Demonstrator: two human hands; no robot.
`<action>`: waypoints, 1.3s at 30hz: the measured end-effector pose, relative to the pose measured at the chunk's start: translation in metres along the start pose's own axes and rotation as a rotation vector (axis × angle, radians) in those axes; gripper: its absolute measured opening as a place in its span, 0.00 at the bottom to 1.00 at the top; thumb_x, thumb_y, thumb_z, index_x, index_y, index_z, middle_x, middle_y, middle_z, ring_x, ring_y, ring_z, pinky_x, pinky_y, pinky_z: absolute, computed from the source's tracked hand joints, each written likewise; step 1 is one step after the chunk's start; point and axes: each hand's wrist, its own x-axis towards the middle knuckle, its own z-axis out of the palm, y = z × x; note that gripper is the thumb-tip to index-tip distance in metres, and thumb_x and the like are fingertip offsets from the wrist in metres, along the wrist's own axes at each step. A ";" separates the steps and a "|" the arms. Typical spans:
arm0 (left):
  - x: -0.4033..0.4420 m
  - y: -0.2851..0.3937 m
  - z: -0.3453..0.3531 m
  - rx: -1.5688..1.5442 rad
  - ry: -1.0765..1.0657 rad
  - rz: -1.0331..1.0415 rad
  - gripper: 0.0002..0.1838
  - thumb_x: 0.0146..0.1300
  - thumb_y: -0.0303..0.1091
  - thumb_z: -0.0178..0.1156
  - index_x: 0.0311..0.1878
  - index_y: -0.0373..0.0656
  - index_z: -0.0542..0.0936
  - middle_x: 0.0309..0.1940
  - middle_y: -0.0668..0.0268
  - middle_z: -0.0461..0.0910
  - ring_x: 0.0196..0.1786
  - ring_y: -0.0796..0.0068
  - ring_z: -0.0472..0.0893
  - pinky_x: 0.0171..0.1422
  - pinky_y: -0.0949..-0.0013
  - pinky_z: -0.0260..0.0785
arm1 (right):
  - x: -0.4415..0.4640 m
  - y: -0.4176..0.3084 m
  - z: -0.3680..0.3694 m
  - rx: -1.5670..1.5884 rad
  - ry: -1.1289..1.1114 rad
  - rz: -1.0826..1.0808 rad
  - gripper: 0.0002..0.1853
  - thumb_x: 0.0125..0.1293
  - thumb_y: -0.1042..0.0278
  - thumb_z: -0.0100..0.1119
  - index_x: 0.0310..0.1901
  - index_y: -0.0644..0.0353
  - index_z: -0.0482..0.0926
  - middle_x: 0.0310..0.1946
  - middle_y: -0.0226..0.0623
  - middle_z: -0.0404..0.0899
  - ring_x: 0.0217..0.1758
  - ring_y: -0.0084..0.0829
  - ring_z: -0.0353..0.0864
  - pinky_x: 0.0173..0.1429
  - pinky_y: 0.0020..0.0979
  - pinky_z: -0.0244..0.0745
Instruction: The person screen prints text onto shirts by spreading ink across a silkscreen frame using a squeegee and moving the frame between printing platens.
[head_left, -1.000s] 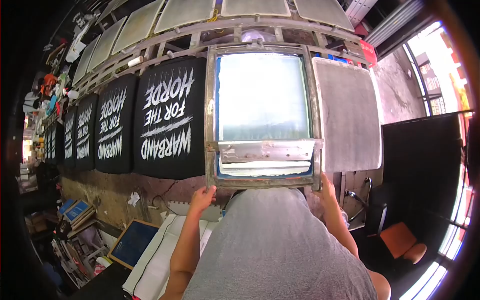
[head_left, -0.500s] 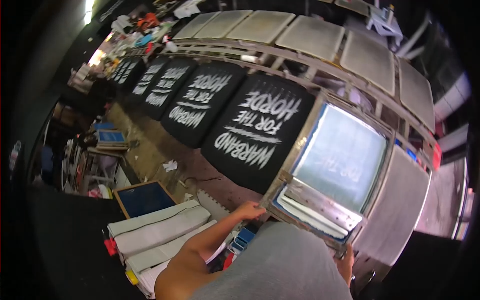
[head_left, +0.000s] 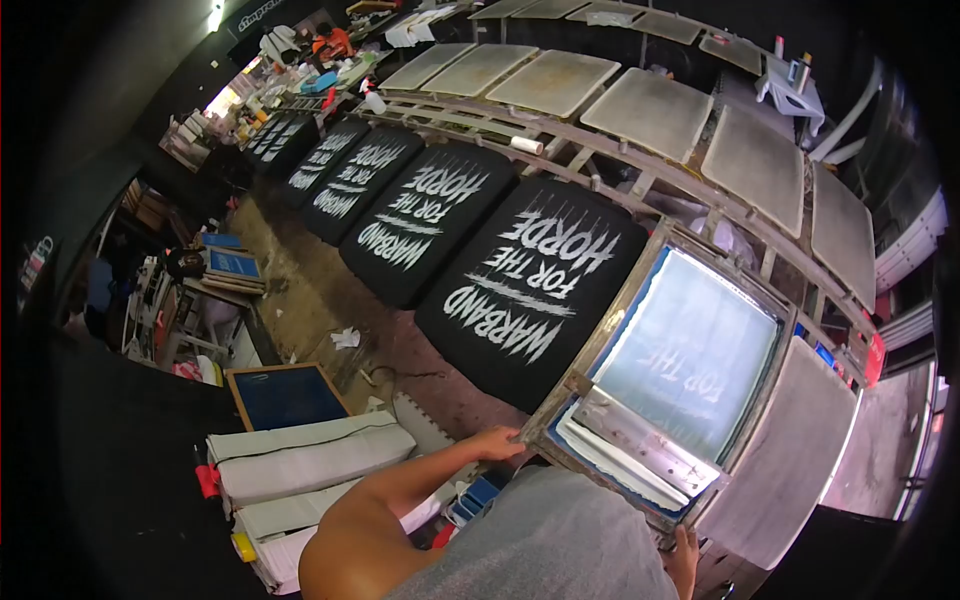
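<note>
A silk screen frame lies in front of me over the row of boards. Its pale mesh shows faint "FOR THE" lettering, and a metal-and-wood squeegee rests across its near part beside a band of white ink. My left hand is closed on the frame's near left corner. At the near right corner, my right hand grips the frame edge, its fingers partly hidden. Just left of the frame, a black shirt printed with white "WARBAND FOR THE HORDE" lettering lies flat on a board.
More printed black shirts run back along the row. Bare grey boards line the far side, and another board sits right of the frame. White boxes and a blue framed screen are at my left. A person in orange is far back.
My view has tilted up slightly, so the scene sits lower and looks sharper. Both hands stay on the frame's near corners, and the squeegee remains in place.
</note>
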 end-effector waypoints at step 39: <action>0.290 0.414 -0.119 1.151 0.246 0.404 0.22 0.55 0.30 0.59 0.55 0.48 0.83 0.50 0.50 0.86 0.57 0.46 0.83 0.75 0.42 0.64 | 0.247 -0.389 0.081 -1.433 0.107 -0.652 0.19 0.57 0.69 0.58 0.51 0.56 0.85 0.48 0.48 0.86 0.52 0.52 0.86 0.57 0.49 0.81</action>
